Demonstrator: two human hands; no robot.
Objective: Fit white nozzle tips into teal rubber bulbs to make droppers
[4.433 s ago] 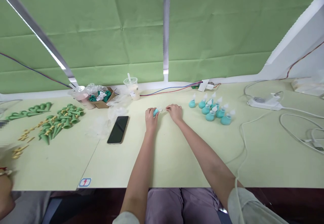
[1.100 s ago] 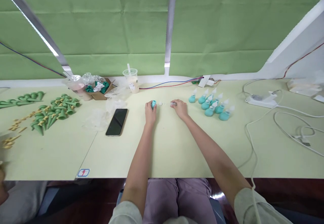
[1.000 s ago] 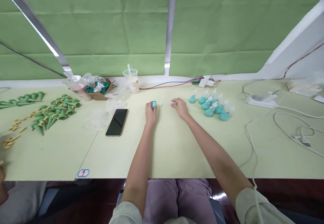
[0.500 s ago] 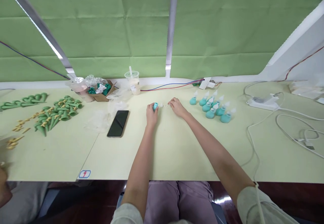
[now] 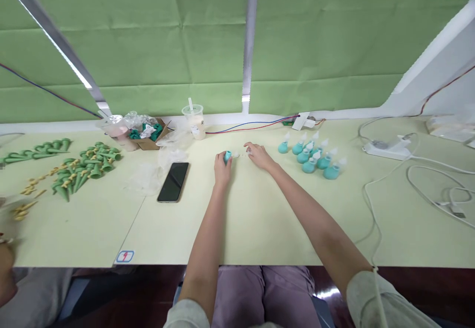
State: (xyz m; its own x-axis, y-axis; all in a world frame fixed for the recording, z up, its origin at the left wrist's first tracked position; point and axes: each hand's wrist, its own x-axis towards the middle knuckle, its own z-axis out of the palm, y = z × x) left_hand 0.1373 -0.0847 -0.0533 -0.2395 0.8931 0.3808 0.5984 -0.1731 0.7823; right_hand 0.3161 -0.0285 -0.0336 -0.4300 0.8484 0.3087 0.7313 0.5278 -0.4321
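My left hand (image 5: 222, 170) is closed around a small teal rubber bulb (image 5: 227, 156), whose top end shows above the fingers. To its right, my right hand (image 5: 259, 156) rests low over the table with bent fingers. Something small and clear or whitish shows at its fingertips, too small to make out. Between the hands lie tiny pale pieces (image 5: 236, 154). Right of my right hand stands a group of several teal squeeze bulbs with clear pointed tips (image 5: 308, 164).
Left of my arms lie a black phone (image 5: 173, 182) and a crumpled plastic bag (image 5: 146, 175). Behind are a drink cup (image 5: 195, 122) and a cardboard box (image 5: 148, 143). Green cone-shaped pieces (image 5: 95, 170) cover the left, near another person's hand. A power strip (image 5: 386, 148) with white cables lies right.
My right hand has shifted slightly left and its fingers now bend over a small clear piece. My left hand keeps the bulb in the same place.
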